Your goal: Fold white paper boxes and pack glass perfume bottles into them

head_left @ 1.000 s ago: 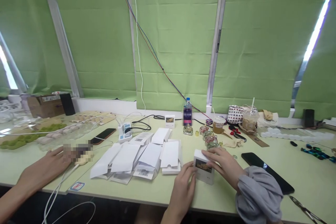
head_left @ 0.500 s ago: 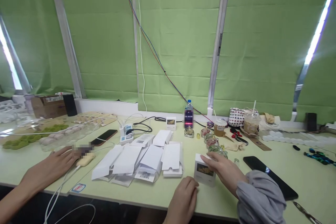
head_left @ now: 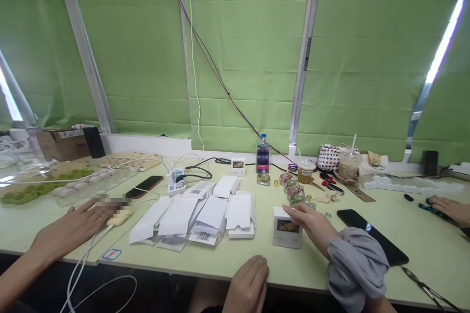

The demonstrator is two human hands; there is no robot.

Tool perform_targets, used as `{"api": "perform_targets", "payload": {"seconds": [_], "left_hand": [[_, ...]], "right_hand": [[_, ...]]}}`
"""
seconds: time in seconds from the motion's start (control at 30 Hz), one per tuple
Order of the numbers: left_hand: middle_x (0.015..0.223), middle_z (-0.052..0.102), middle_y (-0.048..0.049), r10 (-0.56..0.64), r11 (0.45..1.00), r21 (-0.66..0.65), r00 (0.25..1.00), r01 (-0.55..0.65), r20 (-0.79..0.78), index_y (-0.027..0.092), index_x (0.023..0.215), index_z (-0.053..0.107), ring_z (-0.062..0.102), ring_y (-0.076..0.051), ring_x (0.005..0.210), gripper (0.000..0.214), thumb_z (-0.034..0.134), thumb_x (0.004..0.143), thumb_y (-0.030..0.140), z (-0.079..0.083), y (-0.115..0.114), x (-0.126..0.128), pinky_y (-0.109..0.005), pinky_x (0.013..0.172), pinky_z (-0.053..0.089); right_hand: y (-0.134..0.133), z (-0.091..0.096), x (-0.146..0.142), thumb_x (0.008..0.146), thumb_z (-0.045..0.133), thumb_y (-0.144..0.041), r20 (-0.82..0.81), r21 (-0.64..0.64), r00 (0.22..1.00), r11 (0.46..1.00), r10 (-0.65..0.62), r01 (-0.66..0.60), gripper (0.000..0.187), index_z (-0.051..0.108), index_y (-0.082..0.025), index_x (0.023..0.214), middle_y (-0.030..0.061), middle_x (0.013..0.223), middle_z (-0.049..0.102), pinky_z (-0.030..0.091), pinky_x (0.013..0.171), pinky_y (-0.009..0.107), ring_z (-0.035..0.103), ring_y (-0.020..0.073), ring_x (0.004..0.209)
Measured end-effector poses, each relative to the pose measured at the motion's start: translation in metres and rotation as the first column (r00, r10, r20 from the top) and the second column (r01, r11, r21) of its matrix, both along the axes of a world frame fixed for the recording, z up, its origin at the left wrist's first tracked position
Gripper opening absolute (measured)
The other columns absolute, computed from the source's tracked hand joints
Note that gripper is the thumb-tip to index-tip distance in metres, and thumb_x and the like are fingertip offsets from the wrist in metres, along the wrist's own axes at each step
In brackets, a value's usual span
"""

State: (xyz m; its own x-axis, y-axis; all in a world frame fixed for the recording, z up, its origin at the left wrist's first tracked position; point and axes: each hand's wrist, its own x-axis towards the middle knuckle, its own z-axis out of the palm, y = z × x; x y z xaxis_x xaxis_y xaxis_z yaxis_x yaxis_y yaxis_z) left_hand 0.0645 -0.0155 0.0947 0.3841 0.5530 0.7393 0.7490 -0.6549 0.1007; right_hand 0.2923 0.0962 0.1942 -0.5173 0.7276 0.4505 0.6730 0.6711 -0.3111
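Upright near the table's front edge stands a small white box point(head_left: 287, 238) with a dark picture on its front. My right hand point(head_left: 312, 222), a grey scrunchie point(head_left: 354, 266) around its wrist, grips the top right of this box between thumb and fingers. My left hand point(head_left: 248, 281) rests at the table edge, fingers together and curled, with nothing visible in it, apart from the box. To the left lies a pile of flat white cartons point(head_left: 213, 212). A similar picture box point(head_left: 238, 167) stands farther back.
Behind the held box are bead bracelets point(head_left: 293, 190), a bottle point(head_left: 263, 156) and drink cups point(head_left: 304, 173). A black phone point(head_left: 372, 234) and scissors point(head_left: 428, 288) lie right. Other people's hands rest at left point(head_left: 73, 225) and far right point(head_left: 450, 210). A power strip point(head_left: 176, 183) stands behind the pile.
My left hand has drawn back from the box toward the table edge. My right hand still grips the box's top. Another person's hand has appeared at far right.
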Motion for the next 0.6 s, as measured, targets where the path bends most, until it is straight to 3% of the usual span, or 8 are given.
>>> {"api": "perform_targets", "payload": {"seconds": [0.23,0.3,0.37,0.43,0.5,0.6], "left_hand": [[0.103,0.070,-0.0096,-0.028,0.999,0.032,0.995,0.025,0.095,0.020,0.111,0.056,0.065,-0.021,0.100,0.037,0.039,0.083,0.004,-0.025,0.011,0.003,-0.033,0.090,0.055],[0.094,0.068,-0.0084,-0.030,0.996,-0.072,0.981,0.044,0.190,0.021,0.102,0.057,0.064,-0.021,0.092,0.030,0.040,0.083,0.006,-0.018,0.012,0.010,-0.033,0.083,0.054],[0.089,0.065,-0.0071,0.041,0.966,-0.252,0.938,0.050,0.344,0.021,0.098,0.058,0.062,-0.020,0.086,0.024,0.043,0.083,0.010,-0.001,0.011,0.020,-0.033,0.078,0.053],[0.094,0.063,-0.0074,0.136,0.894,-0.434,0.859,0.109,0.494,0.021,0.102,0.057,0.060,-0.021,0.090,0.025,0.048,0.081,0.014,0.018,0.014,0.031,-0.035,0.082,0.050],[0.095,0.061,-0.0074,0.237,0.745,-0.611,0.751,0.267,0.616,0.019,0.101,0.055,0.059,-0.019,0.086,0.022,0.054,0.079,0.018,0.033,0.021,0.042,-0.033,0.080,0.049],[0.097,0.057,-0.0066,0.426,0.535,-0.634,0.470,0.558,0.773,0.017,0.108,0.044,0.060,-0.015,0.071,0.046,0.068,0.072,0.035,0.045,0.037,0.057,-0.032,0.071,0.051]], "right_hand": [[0.001,-0.003,-0.001,0.093,0.032,-0.024,-0.005,-0.071,0.999,0.996,-0.049,0.049,0.045,0.062,-0.033,0.124,0.0045,0.104,0.061,0.048,0.077,0.033,0.061,0.0219,0.090],[0.000,-0.001,-0.001,0.091,0.034,-0.024,0.009,-0.113,0.998,0.992,-0.056,0.057,0.044,0.062,-0.032,0.125,0.0050,0.103,0.061,0.048,0.074,0.032,0.061,0.0221,0.086],[0.000,0.002,0.000,0.089,0.038,-0.024,0.014,-0.139,0.999,0.990,-0.029,0.031,0.045,0.060,-0.031,0.127,0.0060,0.105,0.061,0.047,0.072,0.031,0.061,0.0226,0.086],[0.003,0.004,0.003,0.088,0.039,-0.025,-0.019,-0.150,1.000,0.989,0.009,-0.012,0.046,0.059,-0.029,0.129,0.0071,0.107,0.061,0.047,0.075,0.032,0.061,0.0232,0.089],[0.008,0.006,0.008,0.090,0.038,-0.029,-0.089,-0.177,0.995,0.983,0.034,-0.050,0.044,0.060,-0.026,0.128,0.0082,0.105,0.061,0.048,0.079,0.033,0.060,0.0239,0.093],[0.018,0.011,0.017,0.092,0.039,-0.039,-0.256,-0.269,0.966,0.961,-0.011,-0.061,0.046,0.060,-0.022,0.129,0.0096,0.105,0.061,0.049,0.085,0.035,0.058,0.0250,0.098]]}}
